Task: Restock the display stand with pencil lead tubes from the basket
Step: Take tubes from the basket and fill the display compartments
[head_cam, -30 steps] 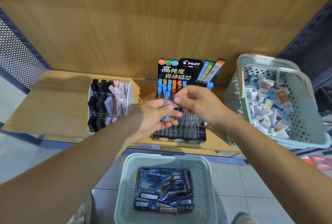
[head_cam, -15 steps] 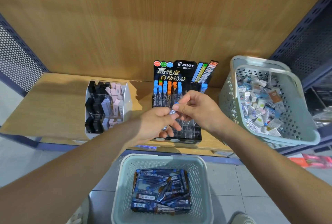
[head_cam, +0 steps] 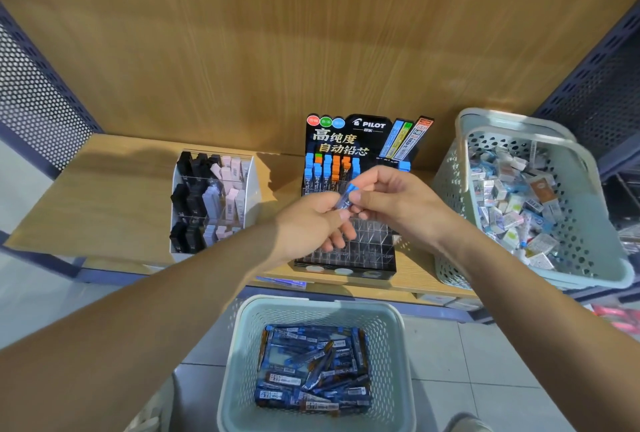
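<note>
Here, lead tube (head_cam: 347, 196) between the fingers (head_cam: 370, 196)

You face a warm wood-grain back panel (head_cam: 242, 33) above a pale wooden shelf (head_cam: 104, 196). Dark blue perforated metal side panels (head_cam: 31, 102) flank it; pale grey floor tiles (head_cam: 485, 379) lie below, seemingly lit from overhead.
</note>
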